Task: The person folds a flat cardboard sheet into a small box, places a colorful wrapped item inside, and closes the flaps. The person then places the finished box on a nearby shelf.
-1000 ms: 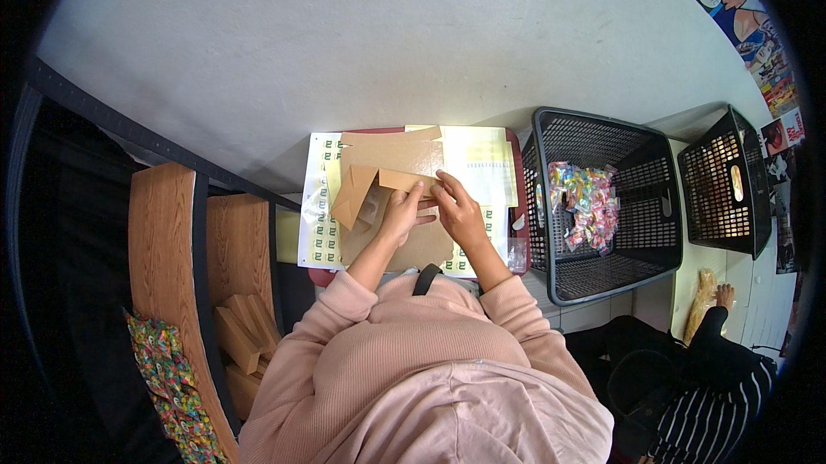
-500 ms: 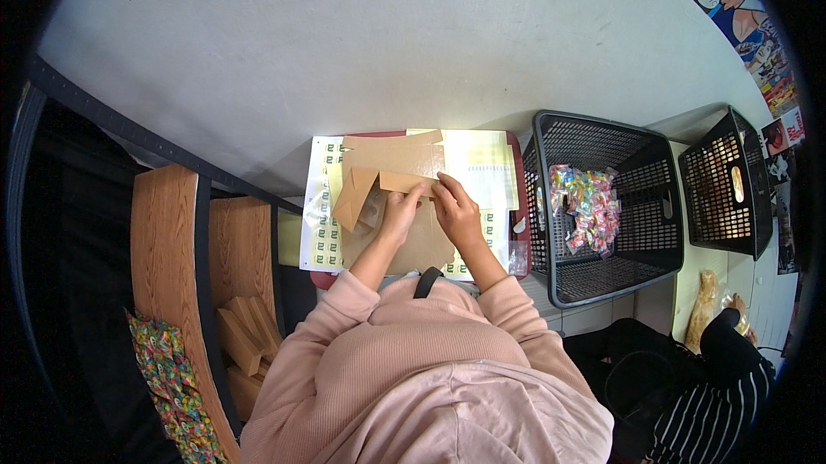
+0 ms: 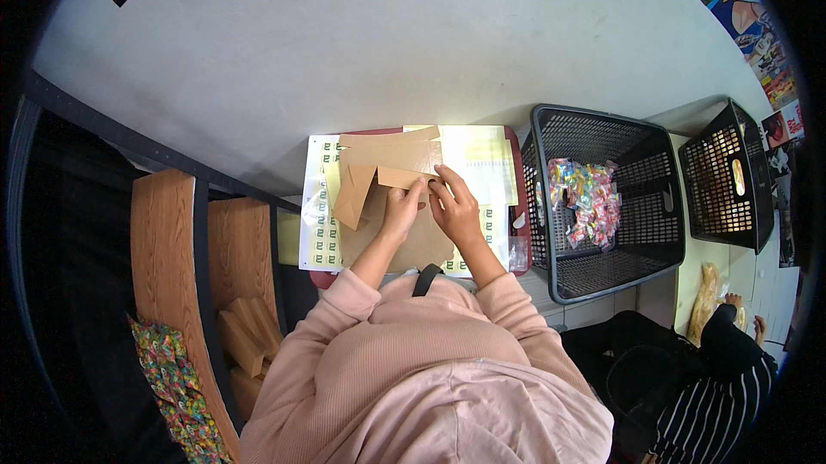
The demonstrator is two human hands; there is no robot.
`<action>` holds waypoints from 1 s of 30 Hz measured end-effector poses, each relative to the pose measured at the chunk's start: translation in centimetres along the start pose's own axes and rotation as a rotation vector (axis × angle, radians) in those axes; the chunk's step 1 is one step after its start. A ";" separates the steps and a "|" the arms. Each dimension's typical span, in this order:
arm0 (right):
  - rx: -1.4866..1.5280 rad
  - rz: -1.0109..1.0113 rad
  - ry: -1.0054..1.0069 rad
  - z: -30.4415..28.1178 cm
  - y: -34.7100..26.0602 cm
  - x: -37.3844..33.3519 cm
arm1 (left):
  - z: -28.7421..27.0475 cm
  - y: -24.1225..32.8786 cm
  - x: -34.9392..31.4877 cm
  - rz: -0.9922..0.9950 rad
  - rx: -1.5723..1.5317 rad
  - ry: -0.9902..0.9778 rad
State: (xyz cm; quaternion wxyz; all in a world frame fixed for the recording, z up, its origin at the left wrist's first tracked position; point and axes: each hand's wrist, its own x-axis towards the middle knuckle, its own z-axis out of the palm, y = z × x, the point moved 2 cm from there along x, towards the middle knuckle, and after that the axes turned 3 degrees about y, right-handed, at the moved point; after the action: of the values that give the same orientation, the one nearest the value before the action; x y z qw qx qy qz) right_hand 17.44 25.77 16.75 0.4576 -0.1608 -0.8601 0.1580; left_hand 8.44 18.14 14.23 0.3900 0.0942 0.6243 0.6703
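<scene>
A partly folded brown cardboard box [image 3: 400, 177] is between my hands, one angled flap [image 3: 354, 197] standing out at its left end. My left hand [image 3: 399, 214] is closed on its near side, the thumb pressed along the panel. At the box's right end, my right hand [image 3: 458, 210] curls its fingers over the edge; the fingertips partly hide the corner. Under the box lies a flat brown cardboard blank [image 3: 391, 152], resting on white and yellow sheets of printed labels [image 3: 325, 244].
A red board [image 3: 323, 280] shows beneath the sheets. To the right stands a black crate [image 3: 607, 287] holding wrapped sweets [image 3: 587, 201]; another black crate [image 3: 723, 167] is beyond. Folded boxes [image 3: 245, 330] and candy bags [image 3: 176, 386] sit by the left shelves. A person in stripes [image 3: 723, 395] works at lower right.
My right fingers have shifted slightly at the box's right end, and the left thumb sits a little higher on the panel. The box stays in nearly the same place.
</scene>
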 end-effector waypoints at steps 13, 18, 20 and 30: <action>0.309 0.253 -0.428 -1.7 0.6 4.7 | 0.9 -2.6 0.0 0.073 -0.240 -0.210; 0.353 0.276 -0.502 -1.6 0.8 5.5 | 0.6 -2.4 0.3 0.085 -0.281 -0.087; 0.340 0.248 -0.508 -1.5 0.9 5.6 | 0.6 -1.7 0.0 0.061 -0.278 -0.017; 0.285 0.177 -0.553 -1.0 1.3 6.1 | 0.7 -0.6 0.3 0.063 -0.339 0.007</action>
State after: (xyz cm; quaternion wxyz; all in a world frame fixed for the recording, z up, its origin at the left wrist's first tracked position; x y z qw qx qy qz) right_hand 15.21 29.60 21.21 0.2089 -0.1205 -0.9037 0.3539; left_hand 8.92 18.76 13.72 0.3772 0.0443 0.5002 0.7782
